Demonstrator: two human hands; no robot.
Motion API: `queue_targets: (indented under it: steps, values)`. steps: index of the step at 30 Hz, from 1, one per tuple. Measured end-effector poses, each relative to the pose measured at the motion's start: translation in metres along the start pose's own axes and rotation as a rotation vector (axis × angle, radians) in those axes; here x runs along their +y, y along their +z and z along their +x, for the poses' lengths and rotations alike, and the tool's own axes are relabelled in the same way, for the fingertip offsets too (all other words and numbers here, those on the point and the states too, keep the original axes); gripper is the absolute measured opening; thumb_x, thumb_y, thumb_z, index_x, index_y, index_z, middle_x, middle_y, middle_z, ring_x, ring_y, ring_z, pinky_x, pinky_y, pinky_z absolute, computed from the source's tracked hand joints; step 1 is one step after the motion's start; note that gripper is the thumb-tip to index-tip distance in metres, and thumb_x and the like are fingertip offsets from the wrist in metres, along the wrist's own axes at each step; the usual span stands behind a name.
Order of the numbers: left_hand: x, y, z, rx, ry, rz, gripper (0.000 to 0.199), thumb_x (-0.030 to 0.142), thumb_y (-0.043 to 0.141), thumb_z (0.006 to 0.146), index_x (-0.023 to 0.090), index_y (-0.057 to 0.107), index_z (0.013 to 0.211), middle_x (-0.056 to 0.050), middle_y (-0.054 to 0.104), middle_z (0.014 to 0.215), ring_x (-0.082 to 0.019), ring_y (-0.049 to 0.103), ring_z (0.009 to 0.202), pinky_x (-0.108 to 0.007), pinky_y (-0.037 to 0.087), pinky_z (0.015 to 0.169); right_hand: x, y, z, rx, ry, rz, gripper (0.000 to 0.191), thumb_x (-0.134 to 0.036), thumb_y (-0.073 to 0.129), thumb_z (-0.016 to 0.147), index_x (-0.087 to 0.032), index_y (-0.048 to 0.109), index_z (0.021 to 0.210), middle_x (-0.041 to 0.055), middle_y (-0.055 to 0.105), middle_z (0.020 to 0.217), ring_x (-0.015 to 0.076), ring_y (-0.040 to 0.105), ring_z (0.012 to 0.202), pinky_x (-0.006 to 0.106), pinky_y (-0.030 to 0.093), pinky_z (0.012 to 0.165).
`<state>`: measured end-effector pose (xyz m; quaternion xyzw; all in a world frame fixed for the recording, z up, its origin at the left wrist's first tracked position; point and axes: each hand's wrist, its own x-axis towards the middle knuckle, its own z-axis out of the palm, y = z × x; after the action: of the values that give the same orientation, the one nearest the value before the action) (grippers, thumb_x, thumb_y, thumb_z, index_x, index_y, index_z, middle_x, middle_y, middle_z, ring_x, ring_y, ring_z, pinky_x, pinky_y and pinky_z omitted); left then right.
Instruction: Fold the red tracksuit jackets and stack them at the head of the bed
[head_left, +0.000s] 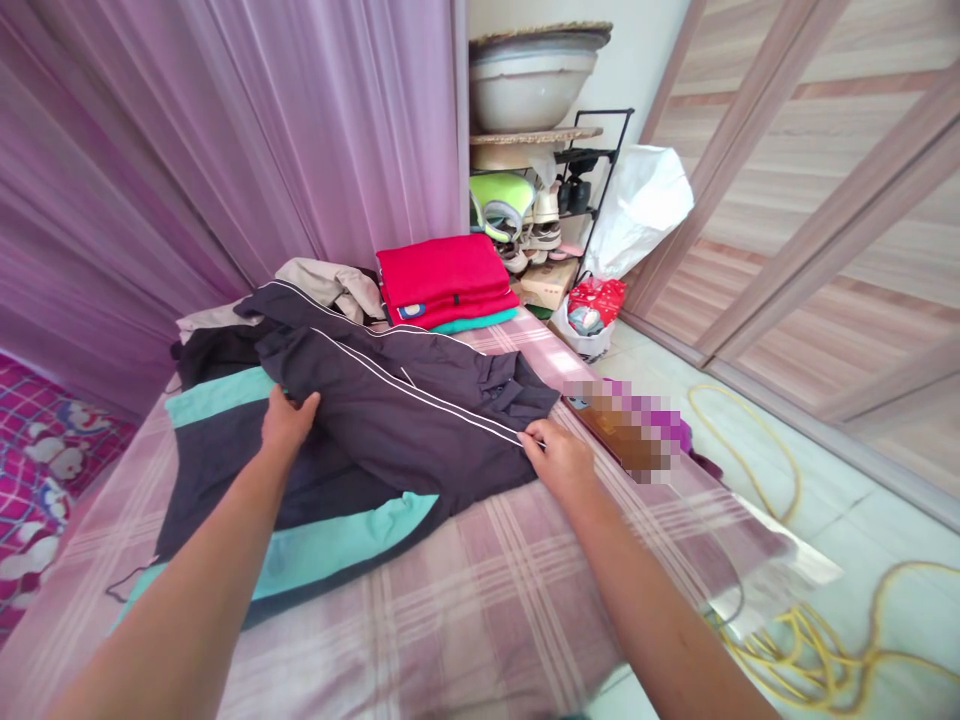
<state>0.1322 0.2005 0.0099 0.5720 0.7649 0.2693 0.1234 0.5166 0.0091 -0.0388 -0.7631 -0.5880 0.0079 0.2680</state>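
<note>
Dark trousers with white side stripes (420, 420) lie stretched across a pink plaid bed cover (480, 590). My left hand (289, 415) pinches their left end between thumb and fingers. At the right end, my right hand (551, 452) grips the striped edge near the bunched part. Beneath and to the left spreads a dark garment with turquoise panels (217, 455). Behind them sits a folded stack of red clothes (442, 275) over a turquoise piece. Beige cloth (334, 285) lies beside that stack.
A phone (611, 430), partly pixelated, lies at the bed's right edge beside purple cloth (667, 425). Yellow cable (817, 650) coils on the floor. A shoe rack (600, 200), white bag (637, 210) and wooden wardrobe (810, 200) stand beyond; a purple curtain (247, 130) hangs behind.
</note>
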Motion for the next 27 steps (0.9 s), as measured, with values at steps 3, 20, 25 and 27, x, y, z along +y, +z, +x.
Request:
queue_targets:
  steps: [3,20,25,27]
  values:
    - [0.002,0.000,-0.018,-0.028,0.022,0.003,0.072,0.046,0.064,0.079,0.013,0.044,0.140,-0.018,0.066,0.124,-0.035,0.062,0.117,-0.049,0.052,0.097,-0.003,0.000,-0.001,-0.001,-0.002,-0.030,0.022,-0.036,0.051,0.091,-0.024,0.068,0.087,0.0046,0.073,0.086,0.0198,0.065,0.079,0.027,0.038,0.065]
    - [0.048,0.029,-0.186,-0.482,0.841,0.308,0.049,0.045,0.039,0.097,0.033,0.049,0.144,-0.005,0.046,0.153,-0.030,0.036,0.144,-0.062,0.016,0.119,-0.009,-0.019,-0.005,0.014,0.006,-0.107,0.024,-0.024,0.047,0.092,-0.021,0.071,0.095,0.0092,0.073,0.098,0.0229,0.064,0.092,0.031,0.045,0.081]
    - [0.047,0.032,-0.181,-0.523,0.843,0.318,0.053,0.048,0.037,0.098,0.030,0.045,0.147,-0.005,0.039,0.157,-0.029,0.030,0.148,-0.062,0.017,0.119,-0.049,-0.017,0.001,0.034,-0.296,-0.013,0.038,-0.027,0.040,0.098,-0.020,0.064,0.126,0.0112,0.064,0.133,0.0233,0.056,0.122,0.037,0.039,0.106]
    - [0.047,0.035,-0.181,-0.530,0.840,0.311,0.054,0.049,0.036,0.097,0.030,0.044,0.147,-0.006,0.038,0.158,-0.029,0.029,0.148,-0.062,0.016,0.119,-0.061,-0.006,0.002,-0.095,-0.418,-0.030,0.042,-0.031,0.041,0.099,-0.022,0.057,0.137,0.0091,0.053,0.146,0.0234,0.046,0.135,0.042,0.032,0.113]
